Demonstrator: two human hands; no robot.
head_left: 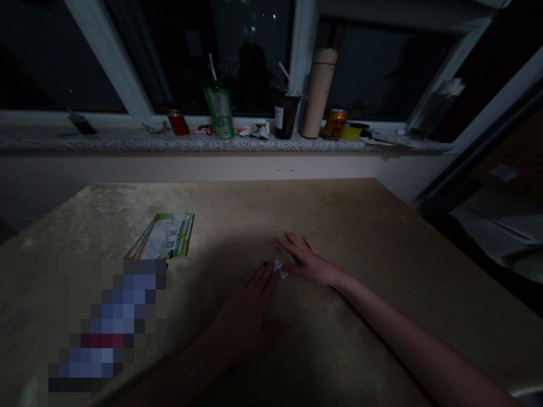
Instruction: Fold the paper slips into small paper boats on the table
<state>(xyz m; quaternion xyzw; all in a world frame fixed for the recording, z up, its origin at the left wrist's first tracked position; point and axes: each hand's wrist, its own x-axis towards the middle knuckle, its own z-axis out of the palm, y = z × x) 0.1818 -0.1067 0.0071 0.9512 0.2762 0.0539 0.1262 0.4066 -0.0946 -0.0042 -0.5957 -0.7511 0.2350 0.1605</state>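
A small whitish piece with dark print, perhaps paper or a packet, lies on the brown tabletop. My left hand reaches flat over the table, its fingers stretched out and their tips at the near-left side of the piece, partly covering it. On the other side, my right hand rests with fingers spread and its thumb at the piece's right edge. Neither hand grips anything. Shadow makes the left hand dark, and the exact kind of the piece cannot be made out.
Flat green printed packs lie at the table's left, with a pixelated blue object nearer me. Along the stone windowsill stand a green cup, a dark cup, a tall beige flask and a golden can.
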